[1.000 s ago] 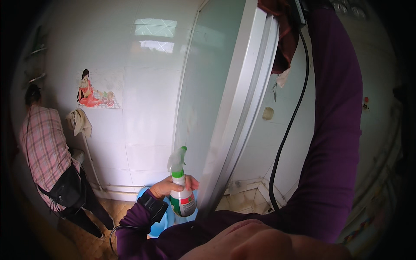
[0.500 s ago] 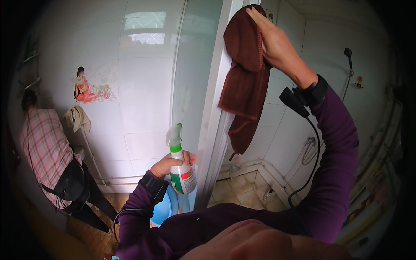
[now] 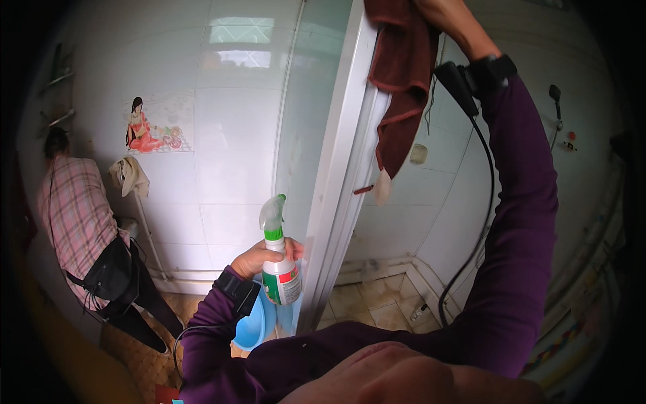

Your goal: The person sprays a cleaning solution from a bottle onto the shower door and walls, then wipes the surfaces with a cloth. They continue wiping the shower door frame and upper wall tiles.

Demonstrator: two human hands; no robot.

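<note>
Tiled bathroom: pale wall ahead of both hands, with a brownish tiled floor far below the right one.
White upright frame: between the two hands, rising from beside the left toward the right; a glass panel adjoins it on the left hand's side.
Right hand: raised high at the upper edge, against the brown cloth; its fingers are largely out of view, so I cannot tell how tightly they close.
Brown cloth: hanging below the right hand, its upper part lying over the frame, its narrow tail dangling.
Left hand: wrapped around the spray bottle, low down, fingers below the trigger.
Spray bottle: in the left hand, nearly upright, just beside the frame.
Blue basin: below the left hand, partly hidden by the sleeve.
Co-worker: well to the left of the left hand, back turned.
Step in hand: wiping the frame's upper part, I judge.
Next move: a further stroke would call for the cloth kept flat to the frame; spraying would call for the left fingers higher, at the trigger.
</note>
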